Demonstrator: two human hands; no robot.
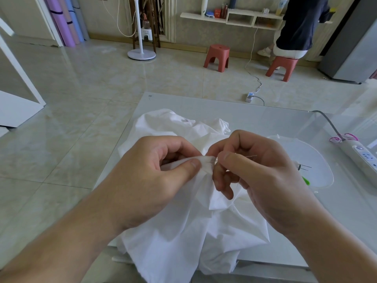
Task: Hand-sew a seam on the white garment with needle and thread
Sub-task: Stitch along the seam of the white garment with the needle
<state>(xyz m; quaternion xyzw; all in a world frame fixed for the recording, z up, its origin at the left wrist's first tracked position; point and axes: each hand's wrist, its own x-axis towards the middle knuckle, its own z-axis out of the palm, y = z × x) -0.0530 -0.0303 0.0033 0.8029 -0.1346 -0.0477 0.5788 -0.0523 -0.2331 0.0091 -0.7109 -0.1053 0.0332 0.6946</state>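
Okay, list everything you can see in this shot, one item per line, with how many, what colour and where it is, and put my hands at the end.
garment: one, white, bunched on the table, hanging over the near edge
needle: one, thin metal, at the right grip, tip at the fold
table: one, pale grey, under the garment
power strip: one, white, right table edge
stools: two, red, far floor; a person sits on the right one
fan stand: one, white, far floor
shelf: one, white, far wall
left hand: pinches the garment fold
right hand: pinches the needle
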